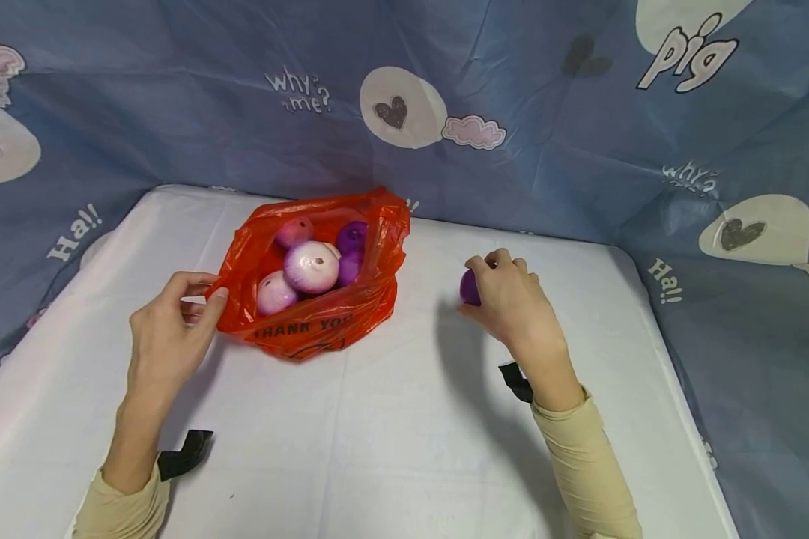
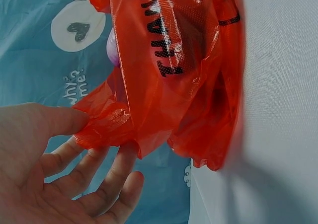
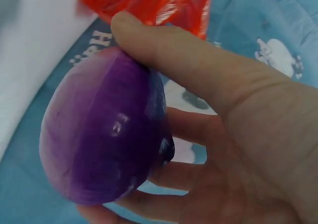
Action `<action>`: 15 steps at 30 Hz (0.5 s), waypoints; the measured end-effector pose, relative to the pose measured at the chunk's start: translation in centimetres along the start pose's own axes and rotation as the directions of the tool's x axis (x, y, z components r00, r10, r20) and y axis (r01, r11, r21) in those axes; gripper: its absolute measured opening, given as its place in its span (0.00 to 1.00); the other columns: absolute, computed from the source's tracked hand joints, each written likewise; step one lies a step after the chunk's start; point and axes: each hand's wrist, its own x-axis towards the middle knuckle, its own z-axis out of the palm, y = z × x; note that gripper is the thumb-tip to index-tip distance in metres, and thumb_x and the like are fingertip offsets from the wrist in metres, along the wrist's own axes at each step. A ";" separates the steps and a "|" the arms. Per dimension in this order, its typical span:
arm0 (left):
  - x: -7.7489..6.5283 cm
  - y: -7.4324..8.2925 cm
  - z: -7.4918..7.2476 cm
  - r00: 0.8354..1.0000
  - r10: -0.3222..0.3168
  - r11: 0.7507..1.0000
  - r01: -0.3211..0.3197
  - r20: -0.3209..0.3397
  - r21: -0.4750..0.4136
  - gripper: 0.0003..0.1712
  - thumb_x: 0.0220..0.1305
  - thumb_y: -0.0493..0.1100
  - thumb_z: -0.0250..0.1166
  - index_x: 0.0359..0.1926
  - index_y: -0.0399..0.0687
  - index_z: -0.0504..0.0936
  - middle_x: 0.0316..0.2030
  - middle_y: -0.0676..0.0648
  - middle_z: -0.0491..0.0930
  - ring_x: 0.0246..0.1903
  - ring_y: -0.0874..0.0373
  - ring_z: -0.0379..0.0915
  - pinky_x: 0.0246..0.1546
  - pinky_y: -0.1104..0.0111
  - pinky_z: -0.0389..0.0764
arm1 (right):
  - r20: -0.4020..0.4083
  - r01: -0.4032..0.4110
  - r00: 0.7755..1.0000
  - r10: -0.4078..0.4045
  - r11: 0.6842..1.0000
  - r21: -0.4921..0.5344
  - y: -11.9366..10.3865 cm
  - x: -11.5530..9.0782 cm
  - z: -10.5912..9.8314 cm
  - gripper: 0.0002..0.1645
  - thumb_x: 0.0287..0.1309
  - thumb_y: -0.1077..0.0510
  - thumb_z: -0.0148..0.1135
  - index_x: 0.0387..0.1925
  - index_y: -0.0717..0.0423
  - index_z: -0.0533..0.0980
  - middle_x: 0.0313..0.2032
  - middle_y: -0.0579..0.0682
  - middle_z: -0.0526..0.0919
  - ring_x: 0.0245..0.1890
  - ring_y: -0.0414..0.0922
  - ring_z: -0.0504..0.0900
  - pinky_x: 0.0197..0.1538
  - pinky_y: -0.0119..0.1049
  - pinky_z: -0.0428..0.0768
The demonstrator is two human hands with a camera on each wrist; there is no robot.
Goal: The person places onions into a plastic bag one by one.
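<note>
A red plastic bag [image 1: 371, 299] printed with "THANK YOU" lies with its mouth spread. Inside it are several onions, among them a large white-and-purple onion [image 1: 312, 266] on top and a paler one [image 1: 276, 293] near the front. My left hand [image 1: 170, 329] pinches the bag's left rim between thumb and fingers, as the left wrist view also shows. To the right of the bag, my right hand [image 1: 515, 299] grips a purple onion [image 3: 104, 129] above the table, thumb on one side and fingers curled round the other. In the head view most of that onion hides behind the hand.
The bag rests on a table [image 1: 391, 434] with a white cover. A blue printed cloth [image 1: 546, 187] hangs behind it and along the sides. Black straps [image 1: 187, 454] show at both wrists.
</note>
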 end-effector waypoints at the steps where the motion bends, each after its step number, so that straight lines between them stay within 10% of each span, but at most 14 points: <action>1: 0.0 0.0 0.0 1.000 -0.001 1.000 0.001 0.000 -0.001 0.17 0.74 0.47 0.67 0.58 0.45 0.86 0.49 0.37 0.92 0.31 0.96 0.66 0.38 0.95 0.67 | -0.009 0.012 1.000 -0.012 1.000 0.001 -0.3 0.0 -0.2 0.42 0.58 0.47 0.81 0.69 0.58 0.75 0.65 0.69 0.78 0.57 0.71 0.83 0.56 0.66 0.85; 15: 0.0 0.1 -0.2 1.000 0.011 1.000 -0.011 -0.014 -0.011 0.17 0.74 0.47 0.67 0.57 0.44 0.86 0.49 0.39 0.92 0.32 0.96 0.67 0.39 0.95 0.68 | -0.141 0.280 0.952 -0.271 0.959 0.048 -4.2 0.4 -2.9 0.36 0.61 0.44 0.79 0.65 0.52 0.77 0.64 0.61 0.79 0.53 0.62 0.85 0.58 0.58 0.86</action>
